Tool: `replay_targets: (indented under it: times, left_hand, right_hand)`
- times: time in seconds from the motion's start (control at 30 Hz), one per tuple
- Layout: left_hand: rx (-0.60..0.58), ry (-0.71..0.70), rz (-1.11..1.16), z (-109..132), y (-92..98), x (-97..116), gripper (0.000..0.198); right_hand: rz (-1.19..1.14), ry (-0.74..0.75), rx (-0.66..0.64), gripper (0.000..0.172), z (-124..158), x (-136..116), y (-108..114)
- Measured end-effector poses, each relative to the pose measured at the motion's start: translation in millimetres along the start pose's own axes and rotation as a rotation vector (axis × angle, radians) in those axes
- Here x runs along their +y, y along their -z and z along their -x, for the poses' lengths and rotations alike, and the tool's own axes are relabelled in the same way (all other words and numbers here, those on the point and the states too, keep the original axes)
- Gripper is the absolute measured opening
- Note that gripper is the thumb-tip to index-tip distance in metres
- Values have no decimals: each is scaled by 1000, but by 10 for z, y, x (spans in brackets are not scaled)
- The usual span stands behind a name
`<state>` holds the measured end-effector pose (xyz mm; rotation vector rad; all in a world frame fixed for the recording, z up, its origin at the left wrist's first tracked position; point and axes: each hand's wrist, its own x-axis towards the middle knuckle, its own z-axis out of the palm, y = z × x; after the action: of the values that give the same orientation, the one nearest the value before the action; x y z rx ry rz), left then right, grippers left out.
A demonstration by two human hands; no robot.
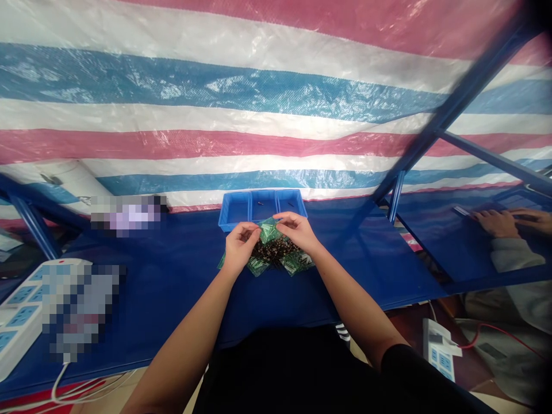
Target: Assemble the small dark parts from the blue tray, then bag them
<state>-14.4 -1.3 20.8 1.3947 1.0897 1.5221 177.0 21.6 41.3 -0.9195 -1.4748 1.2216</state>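
Between my two hands is a small green plastic packet (269,231), pinched at its left and right sides. My left hand (242,244) is closed on its left edge, and my right hand (298,230) grips the upper right corner. Just below lies a heap of small dark metal pieces (276,251). More green packets with pale pieces inside rest at the near side of the heap, one at the left (259,266) and another at the right (296,263). Behind my hands stands a blue tray (236,210) with three compartments; a few tiny dark items lie in it.
A white power strip (26,322) and a blurred-out object (88,310) lie on the blue table (172,287) at left. Blue metal bars (414,155) rise at right. Beyond them are another person's hands (500,222). A second power strip (440,351) sits low right.
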Motion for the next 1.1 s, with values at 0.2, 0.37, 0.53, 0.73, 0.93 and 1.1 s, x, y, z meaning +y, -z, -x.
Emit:
replay_targets:
  times: [0.2,0.37,0.53,0.73,0.93,1.1]
  left_hand:
    - [-8,20,105,-14,-2,24,28]
    - [-74,62,120,-8,2,27,31]
    - [-136,93,3,8,15,13,31]
    - [-110,81,-51,4,18,-21,27]
    - [50,87,12,-47,26,-37,32]
    - [44,110,47,-71,33,-28,34]
  right_hand:
    - [-46,-22,105,32,-16,22,-7]
    - [-57,-22,126,37,-16,-2,-10]
    - [-57,-38,51,39,11,-26,-58]
    - [-57,-61,22,40,25,-54,-97]
    - [-26,-132,39,39,-6,0,-72]
    - [-58,-132,49,36,-28,82,-54]
